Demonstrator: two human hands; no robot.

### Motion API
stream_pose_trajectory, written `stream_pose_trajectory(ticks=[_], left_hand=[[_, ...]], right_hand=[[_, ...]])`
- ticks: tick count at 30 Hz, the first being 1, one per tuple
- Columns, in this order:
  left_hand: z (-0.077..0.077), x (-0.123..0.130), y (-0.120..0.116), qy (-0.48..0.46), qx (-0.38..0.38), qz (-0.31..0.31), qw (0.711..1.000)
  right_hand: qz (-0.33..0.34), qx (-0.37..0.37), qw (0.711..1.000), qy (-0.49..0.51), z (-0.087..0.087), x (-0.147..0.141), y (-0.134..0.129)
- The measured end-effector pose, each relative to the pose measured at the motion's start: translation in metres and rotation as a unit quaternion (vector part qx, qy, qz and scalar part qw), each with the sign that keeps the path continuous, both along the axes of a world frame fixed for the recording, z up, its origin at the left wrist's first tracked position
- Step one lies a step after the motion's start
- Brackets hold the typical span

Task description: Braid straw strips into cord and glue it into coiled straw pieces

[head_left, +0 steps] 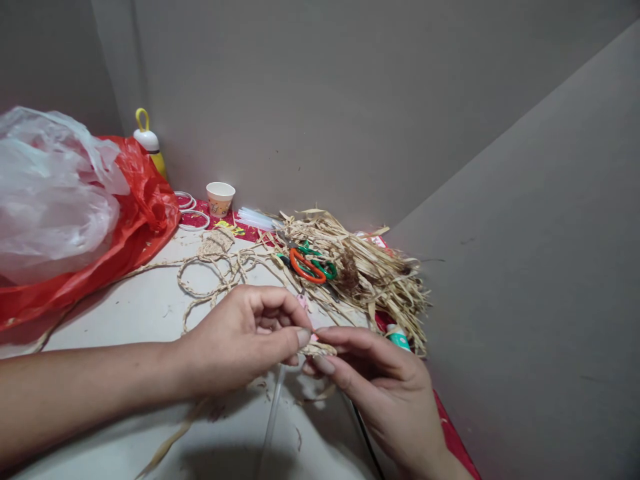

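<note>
Near the middle of the head view, my left hand [245, 337] and my right hand [380, 377] meet over the white table [230, 427]. Between their fingertips is a small piece of braided straw [320, 349]. My left thumb and index finger pinch its left side, and my right thumb and index finger close on its right end. A bit of pink shows behind the fingers, too hidden to name. One loose straw strip [173, 440] trails below my left wrist. Behind my left hand a braided straw cord [203, 293] lies in loops.
A dried straw bundle [370, 267] lies behind, with orange-handled scissors [307, 267] on it. Further left stand a paper cup [221, 199], white rings [194, 221] and a yellow bottle [150, 143]. A red plastic bag [145, 213] fills the left. Grey walls [320, 100] enclose the table.
</note>
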State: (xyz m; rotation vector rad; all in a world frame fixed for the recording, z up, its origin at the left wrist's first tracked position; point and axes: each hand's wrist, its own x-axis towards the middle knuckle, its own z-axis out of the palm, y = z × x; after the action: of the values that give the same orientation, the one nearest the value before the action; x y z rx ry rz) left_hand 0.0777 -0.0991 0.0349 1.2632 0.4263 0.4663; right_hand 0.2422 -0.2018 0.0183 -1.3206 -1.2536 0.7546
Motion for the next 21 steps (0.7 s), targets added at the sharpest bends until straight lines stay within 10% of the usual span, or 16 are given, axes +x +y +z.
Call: stream_pose_trajectory(ticks=[16, 21], left_hand=[[0.0026, -0.0018, -0.0065, 0.030, 0.205, 0.056, 0.977], [0.0030, -0.0009, -0.0042, 0.005, 0.092, 0.028, 0.995]], right_hand=[[-0.030, 0.030, 0.997, -0.061, 0.0030, 0.0007, -0.0031], [0.002, 0.039, 0.998, -0.046, 0.0008, 0.0064, -0.0015]])
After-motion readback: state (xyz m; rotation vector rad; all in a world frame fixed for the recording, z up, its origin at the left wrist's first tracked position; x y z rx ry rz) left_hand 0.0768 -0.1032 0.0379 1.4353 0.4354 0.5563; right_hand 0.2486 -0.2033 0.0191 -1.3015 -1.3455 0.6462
